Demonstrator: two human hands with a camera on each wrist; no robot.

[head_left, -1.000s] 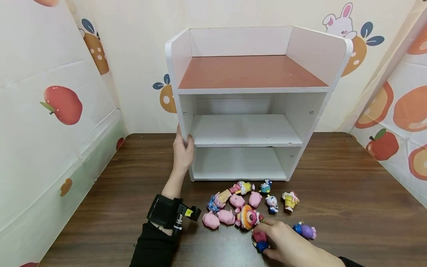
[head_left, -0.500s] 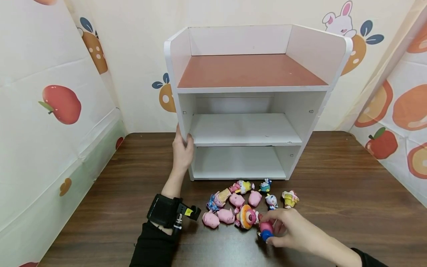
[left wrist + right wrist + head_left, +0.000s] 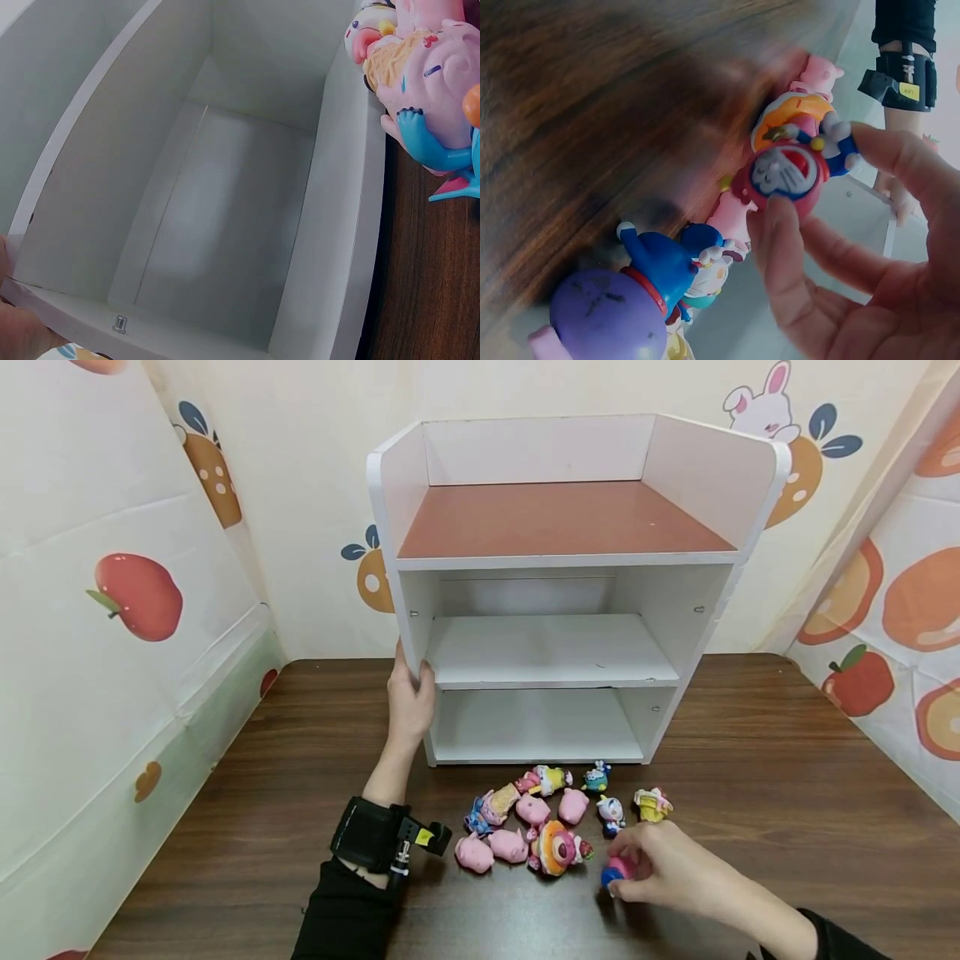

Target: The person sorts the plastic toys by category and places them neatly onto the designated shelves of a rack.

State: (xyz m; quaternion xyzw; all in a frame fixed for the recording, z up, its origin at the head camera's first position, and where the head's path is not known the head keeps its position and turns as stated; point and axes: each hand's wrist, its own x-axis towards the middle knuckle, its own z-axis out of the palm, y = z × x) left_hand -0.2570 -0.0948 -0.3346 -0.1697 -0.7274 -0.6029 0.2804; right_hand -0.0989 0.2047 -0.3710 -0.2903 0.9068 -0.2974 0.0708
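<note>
My left hand point(image 3: 411, 702) grips the left side panel of a white shelf unit point(image 3: 558, 685), thumb at the front edge. In the left wrist view, only part of that hand shows at the lower left corner. My right hand point(image 3: 678, 868) pinches a small figurine point(image 3: 795, 172) with a red-pink hood, white whiskered face and blue body, between thumb and fingers. It is held just above the table, right of the toy group. A bear figurine with an orange ring point(image 3: 558, 849) lies left of it. A blue-and-purple figurine point(image 3: 611, 311) is near the right hand, hidden in the head view.
Several pink pigs point(image 3: 510, 847) and other figurines cluster before the shelf. A blue-and-white figurine point(image 3: 611, 814) and one in yellow point(image 3: 652, 804) stand or lie at the right. The brown table point(image 3: 810, 793) meets printed cloth walls at the back and sides.
My right hand has taken the red-hooded figurine up from beside the bear and moved it right and slightly away from me. My left hand stays on the shelf panel.
</note>
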